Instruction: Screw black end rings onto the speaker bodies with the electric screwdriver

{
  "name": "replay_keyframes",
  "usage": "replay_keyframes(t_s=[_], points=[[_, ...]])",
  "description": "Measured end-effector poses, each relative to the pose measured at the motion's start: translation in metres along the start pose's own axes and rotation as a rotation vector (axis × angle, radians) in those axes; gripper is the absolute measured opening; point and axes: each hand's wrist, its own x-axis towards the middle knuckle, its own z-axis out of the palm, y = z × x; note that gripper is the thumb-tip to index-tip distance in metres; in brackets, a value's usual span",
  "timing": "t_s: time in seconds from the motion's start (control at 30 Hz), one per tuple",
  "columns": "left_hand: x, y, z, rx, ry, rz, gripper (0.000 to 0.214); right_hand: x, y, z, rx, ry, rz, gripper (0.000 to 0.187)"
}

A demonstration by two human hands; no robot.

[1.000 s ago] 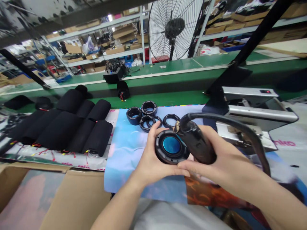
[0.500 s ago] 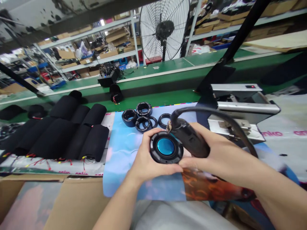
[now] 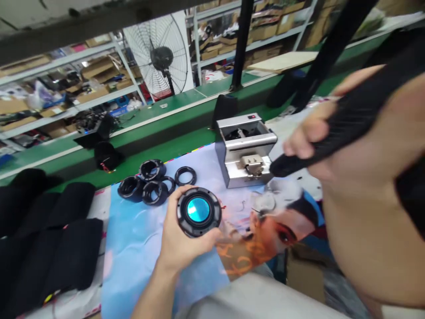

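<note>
My left hand (image 3: 181, 243) grips a round black speaker (image 3: 198, 210) by its rim, fingers around the left side and thumb along the lower edge. Its shiny blue centre faces up at me. At the right, close to the camera, my right hand (image 3: 345, 160) is wrapped around a black electric screwdriver (image 3: 358, 113), blurred by motion and well apart from the speaker. Its narrower end points left, towards a silver metal machine (image 3: 245, 148). Beyond my left hand lie several black rings (image 3: 154, 192) and a single flat ring (image 3: 185, 176).
A printed picture sheet (image 3: 133, 248) covers the bench under my hands. Black fabric-covered cylinders (image 3: 69, 252) with wires lie at the left. A dark post (image 3: 244, 44) and a large fan (image 3: 161, 57) stand behind the green bench (image 3: 186, 126), with box-filled shelves farther back.
The screwdriver has left the speaker and moved up and right in my right hand. My left hand still holds the speaker. The whole view has turned right.
</note>
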Motion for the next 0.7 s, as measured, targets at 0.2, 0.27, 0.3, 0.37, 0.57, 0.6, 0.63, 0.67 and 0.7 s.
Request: replay_keyframes(t_s=[0.2, 0.27, 0.3, 0.37, 0.57, 0.6, 0.63, 0.67, 0.7], points=[[0.022, 0.006, 0.023, -0.028, -0.14, -0.125, 0.084, 0.011, 0.022, 0.02, 0.326, -0.07, 0.035, 0.055], [0.024, 0.006, 0.021, -0.035, -0.14, -0.101, 0.083, 0.013, 0.026, 0.021, 0.319, -0.117, 0.064, 0.059], [0.024, 0.006, 0.02, -0.039, -0.137, -0.088, 0.082, 0.014, 0.028, 0.021, 0.316, -0.137, 0.073, 0.06], [0.024, 0.005, 0.019, -0.048, -0.133, -0.063, 0.08, 0.015, 0.029, 0.022, 0.315, -0.17, 0.081, 0.059], [0.023, 0.004, 0.021, -0.091, -0.172, -0.042, 0.078, 0.012, 0.028, 0.02, 0.389, -0.191, 0.127, 0.054], [0.023, 0.004, 0.022, -0.089, -0.172, -0.043, 0.078, 0.011, 0.022, 0.019, 0.401, -0.183, 0.122, 0.049], [0.022, 0.003, 0.021, -0.085, -0.169, -0.043, 0.078, 0.01, 0.014, 0.019, 0.413, -0.183, 0.099, 0.042], [0.022, 0.003, 0.021, -0.08, -0.166, -0.042, 0.078, 0.009, 0.004, 0.019, 0.429, -0.19, 0.059, 0.035], [0.021, 0.002, 0.021, -0.076, -0.163, -0.04, 0.078, 0.009, -0.009, 0.02, 0.45, -0.206, 0.01, 0.031]])
